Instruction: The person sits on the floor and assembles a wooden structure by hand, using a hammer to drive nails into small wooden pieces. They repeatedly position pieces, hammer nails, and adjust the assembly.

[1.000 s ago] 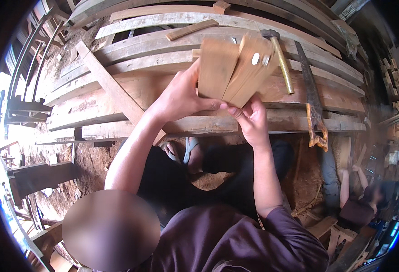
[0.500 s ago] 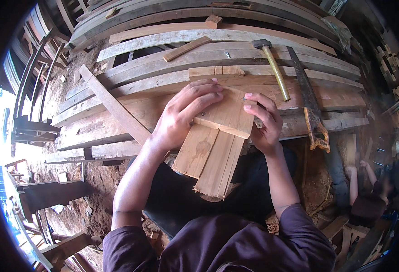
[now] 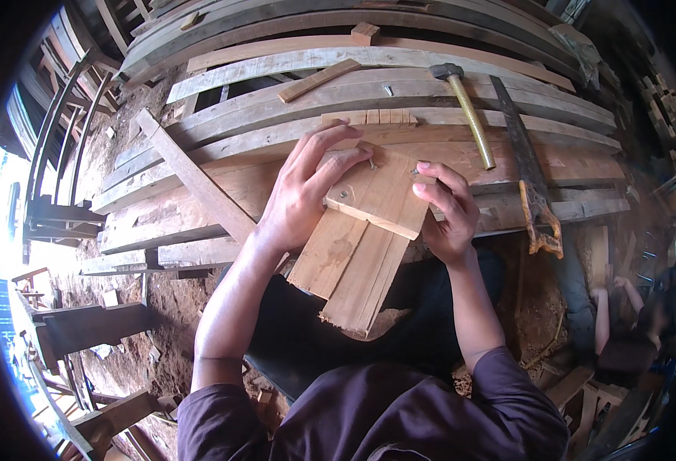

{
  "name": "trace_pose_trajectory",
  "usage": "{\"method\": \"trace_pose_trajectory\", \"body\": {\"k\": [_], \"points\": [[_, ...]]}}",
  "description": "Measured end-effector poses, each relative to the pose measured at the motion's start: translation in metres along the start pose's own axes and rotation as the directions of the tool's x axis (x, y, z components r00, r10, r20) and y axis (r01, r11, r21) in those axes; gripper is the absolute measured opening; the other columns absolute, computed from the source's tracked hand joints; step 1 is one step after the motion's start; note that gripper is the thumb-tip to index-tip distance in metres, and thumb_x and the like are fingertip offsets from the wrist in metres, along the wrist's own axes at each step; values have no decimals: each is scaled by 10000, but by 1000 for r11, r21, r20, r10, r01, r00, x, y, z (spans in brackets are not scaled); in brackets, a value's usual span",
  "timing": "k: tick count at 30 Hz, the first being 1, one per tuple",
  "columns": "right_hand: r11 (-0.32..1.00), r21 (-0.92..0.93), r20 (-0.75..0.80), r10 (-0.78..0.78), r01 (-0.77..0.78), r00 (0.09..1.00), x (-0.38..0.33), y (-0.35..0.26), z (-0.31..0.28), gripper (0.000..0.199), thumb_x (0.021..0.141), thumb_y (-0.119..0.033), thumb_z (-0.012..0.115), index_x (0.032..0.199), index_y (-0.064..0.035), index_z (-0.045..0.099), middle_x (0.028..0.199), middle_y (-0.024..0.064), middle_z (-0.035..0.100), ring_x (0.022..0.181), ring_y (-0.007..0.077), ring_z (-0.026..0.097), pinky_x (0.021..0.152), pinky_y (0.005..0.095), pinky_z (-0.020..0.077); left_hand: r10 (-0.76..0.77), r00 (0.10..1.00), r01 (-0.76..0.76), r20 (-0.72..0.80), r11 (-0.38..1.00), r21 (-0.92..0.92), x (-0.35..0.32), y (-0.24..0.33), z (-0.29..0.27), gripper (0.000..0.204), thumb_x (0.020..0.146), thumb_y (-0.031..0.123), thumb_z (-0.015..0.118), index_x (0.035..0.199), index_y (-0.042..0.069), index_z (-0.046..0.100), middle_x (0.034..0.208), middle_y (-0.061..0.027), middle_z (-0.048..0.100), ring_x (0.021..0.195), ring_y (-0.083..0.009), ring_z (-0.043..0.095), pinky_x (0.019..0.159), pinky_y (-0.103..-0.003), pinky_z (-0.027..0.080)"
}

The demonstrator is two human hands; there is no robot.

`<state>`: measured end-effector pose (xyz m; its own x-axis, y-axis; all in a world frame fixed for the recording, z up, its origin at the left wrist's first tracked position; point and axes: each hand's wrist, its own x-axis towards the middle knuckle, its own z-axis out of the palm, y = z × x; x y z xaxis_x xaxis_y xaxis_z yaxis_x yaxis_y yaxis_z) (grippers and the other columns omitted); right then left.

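I hold a small wooden panel (image 3: pixel 365 238) made of two short boards joined by a nailed cross batten, tilted toward my lap. My left hand (image 3: pixel 307 188) lies over its upper left corner, fingers spread on the batten. My right hand (image 3: pixel 447 211) grips its right edge. The panel's lower ends hang over my dark trousers, and its top rests against the stacked curved planks (image 3: pixel 292 100).
A hammer (image 3: pixel 468 111) with a yellow handle and a handsaw (image 3: pixel 528 173) lie on the planks to the right. A loose slat (image 3: pixel 196 180) leans diagonally at left, a small wood offcut (image 3: pixel 319 81) farther back. Another person (image 3: pixel 622 330) sits low at the right. Dirt floor and timber frames at left.
The panel has come down from the planks and turned over toward my lap, so the nailed batten faces up. Both hands moved down with it.
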<state>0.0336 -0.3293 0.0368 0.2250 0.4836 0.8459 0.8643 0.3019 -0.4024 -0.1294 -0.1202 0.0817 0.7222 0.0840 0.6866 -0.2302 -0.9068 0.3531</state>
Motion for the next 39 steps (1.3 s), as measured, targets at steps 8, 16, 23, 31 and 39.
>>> {"method": "trace_pose_trajectory", "body": {"k": [8,16,23,31,39], "points": [[999,22,74,35,-37,997,4,1,0,475,878,132,734,1306,-73,715,1368,183,731,1217,367,739,1016,453,606,58,997,-62,45,994,88,-3,-11,1,567,800,260,842,1334,95,741,1419,-109,679,1389,-357,618,1150,-510,520],[973,80,142,202,-215,969,2,8,7,558,868,131,708,1390,-49,630,1427,174,684,1369,390,639,1154,472,501,-78,993,89,90,989,-121,-6,-24,11,675,795,194,872,1426,64,674,1337,-161,722,1275,-375,685,1123,-476,536],[912,-376,-156,112,-163,981,49,92,20,539,944,-125,878,1419,-77,627,1286,133,660,1185,298,682,1004,438,557,-316,930,320,-188,947,-11,-10,-44,17,652,982,208,832,1566,92,568,1396,-177,744,1313,-353,708,1092,-470,568],[792,-607,28,-56,62,998,94,159,21,594,854,18,816,1412,-122,668,1284,127,641,1190,368,627,1051,494,526,-370,864,419,-341,904,81,-20,-72,2,539,1043,315,773,1510,77,643,1334,-122,782,1230,-314,747,1054,-444,600],[834,-547,-37,-114,75,993,49,49,60,639,814,-71,899,1427,-176,746,1223,52,699,1101,253,618,1001,428,451,-696,631,594,344,148,-790,-4,-11,13,840,1103,548,666,1707,36,385,1579,-208,610,1489,-309,569,1227,-461,469]]}}
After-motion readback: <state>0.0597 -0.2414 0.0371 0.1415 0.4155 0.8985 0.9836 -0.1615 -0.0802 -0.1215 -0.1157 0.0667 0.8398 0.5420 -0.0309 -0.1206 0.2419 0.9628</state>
